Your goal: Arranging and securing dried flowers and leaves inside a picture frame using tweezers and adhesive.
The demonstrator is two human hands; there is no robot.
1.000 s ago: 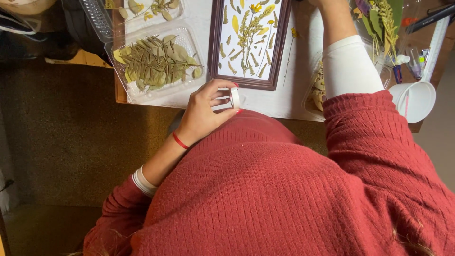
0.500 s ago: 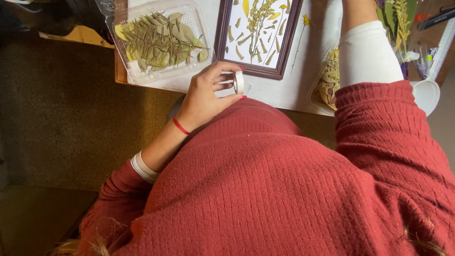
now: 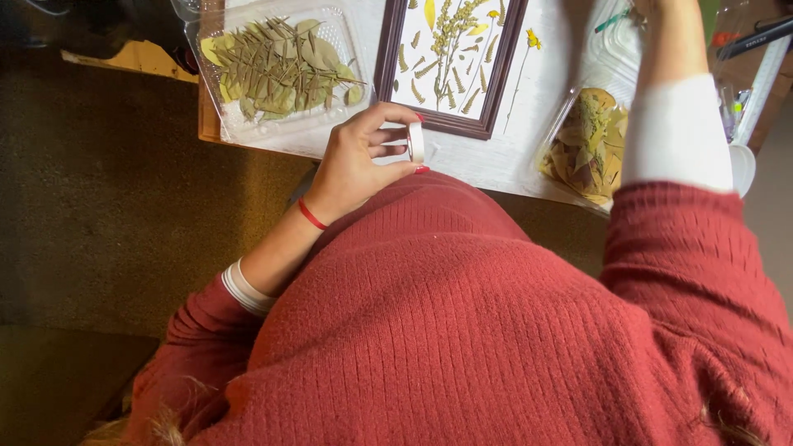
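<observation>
White tabletop (image 3: 496, 161) over dark carpet. Framed picture (image 3: 450, 58) just beyond left hand (image 3: 355, 165), sprigs and petals already laid; loose leaves unused in clear tray (image 3: 277, 70) beyond-left and in second tray (image 3: 586, 140) beside right forearm. Left hand curled, pinching small white roll (image 3: 415, 142) at table edge. Right hand cut off at top; grip cannot be told.
</observation>
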